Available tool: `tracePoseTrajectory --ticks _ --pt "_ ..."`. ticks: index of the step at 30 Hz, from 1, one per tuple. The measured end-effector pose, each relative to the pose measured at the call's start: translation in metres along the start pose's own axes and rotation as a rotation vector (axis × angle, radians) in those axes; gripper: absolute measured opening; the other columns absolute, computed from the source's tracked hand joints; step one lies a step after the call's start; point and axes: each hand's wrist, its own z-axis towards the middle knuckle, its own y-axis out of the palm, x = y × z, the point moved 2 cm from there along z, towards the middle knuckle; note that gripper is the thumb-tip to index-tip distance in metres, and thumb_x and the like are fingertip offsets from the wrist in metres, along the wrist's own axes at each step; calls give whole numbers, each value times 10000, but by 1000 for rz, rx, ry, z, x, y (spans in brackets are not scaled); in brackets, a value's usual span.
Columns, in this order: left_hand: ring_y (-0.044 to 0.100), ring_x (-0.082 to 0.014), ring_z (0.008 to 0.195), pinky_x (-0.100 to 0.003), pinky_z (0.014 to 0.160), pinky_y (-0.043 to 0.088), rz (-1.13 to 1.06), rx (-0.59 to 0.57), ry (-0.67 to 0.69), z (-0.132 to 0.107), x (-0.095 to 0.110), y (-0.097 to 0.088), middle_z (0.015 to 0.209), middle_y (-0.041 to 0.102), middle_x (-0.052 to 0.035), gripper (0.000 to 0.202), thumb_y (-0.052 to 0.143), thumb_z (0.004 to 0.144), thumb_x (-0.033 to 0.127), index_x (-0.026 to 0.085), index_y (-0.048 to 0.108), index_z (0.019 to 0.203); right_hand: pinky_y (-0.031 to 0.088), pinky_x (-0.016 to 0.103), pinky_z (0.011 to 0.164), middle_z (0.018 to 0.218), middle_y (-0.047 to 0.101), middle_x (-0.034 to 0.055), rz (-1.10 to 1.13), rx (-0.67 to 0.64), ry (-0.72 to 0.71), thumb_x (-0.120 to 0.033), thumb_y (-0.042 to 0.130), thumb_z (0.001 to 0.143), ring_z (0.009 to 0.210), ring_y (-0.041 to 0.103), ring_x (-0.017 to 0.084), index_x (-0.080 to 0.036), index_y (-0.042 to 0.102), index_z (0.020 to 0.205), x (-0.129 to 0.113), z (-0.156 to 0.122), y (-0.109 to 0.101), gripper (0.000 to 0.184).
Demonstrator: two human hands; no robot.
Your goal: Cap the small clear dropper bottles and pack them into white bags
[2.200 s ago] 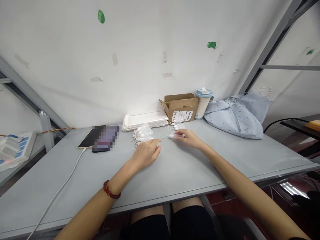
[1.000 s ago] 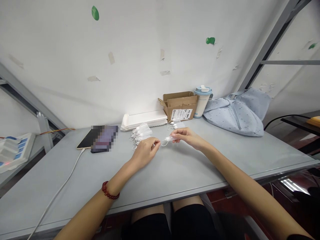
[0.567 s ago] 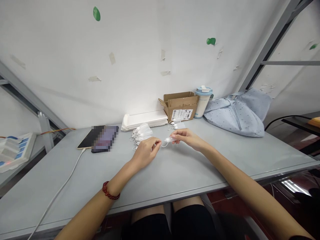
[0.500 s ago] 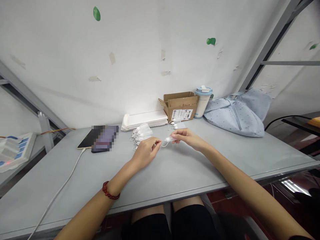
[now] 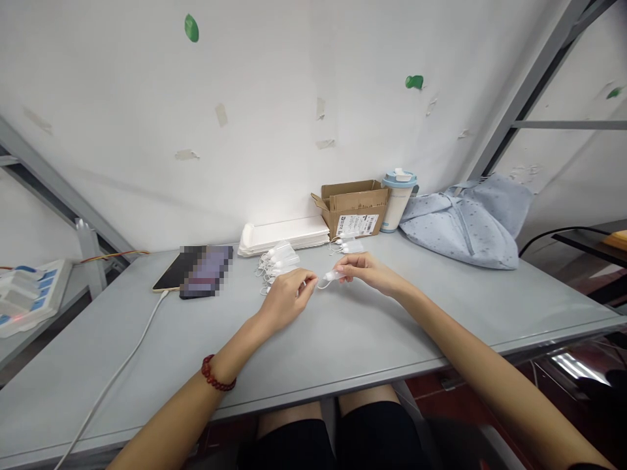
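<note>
Brown corrugated cardboard box point(image 5: 353, 207) with a white printed label stands open at the far edge of the grey table point(image 5: 343, 339); its inside cannot be seen from here. Just right of it stands one white cup with a pale blue lid point(image 5: 396, 202), closed, and further right lies one pale blue cloth bag point(image 5: 460, 225), slumped. Left of the box is one stack of flat white sheets point(image 5: 284, 234). At least two small white plug-like pieces point(image 5: 349, 246) lie just in front of the box, and a heap of similar white corded pieces point(image 5: 279, 261), too tangled to count, lies near the stack. Between the hands, just above the table's middle, is one small white corded piece point(image 5: 334, 277): the right hand point(image 5: 368, 271) pinches its body between thumb and fingertips, and the left hand point(image 5: 287, 297), wearing a red bead bracelet point(image 5: 218, 373), has its fingers curled in, pinching the thin cord's end.
</note>
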Motion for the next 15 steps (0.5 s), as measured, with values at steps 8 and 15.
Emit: tracePoseTrajectory --ticks 8,15 --pt "520 -110 624 -228 594 392 -2 -5 -12 0 0 0 733 636 -4 170 465 880 219 166 624 851 389 273 657 709 617 28 19 24 -3 -440 598 787 650 494 116 -142 661 810 0 0 1 306" --pt "522 -110 622 -229 594 394 1 -1 -16 0 0 0 730 634 -3 172 464 880 230 170 621 844 385 267 646 699 616 28 25 29 -4 -449 595 788 639 489 115 -141 655 794 0 0 -1 315"
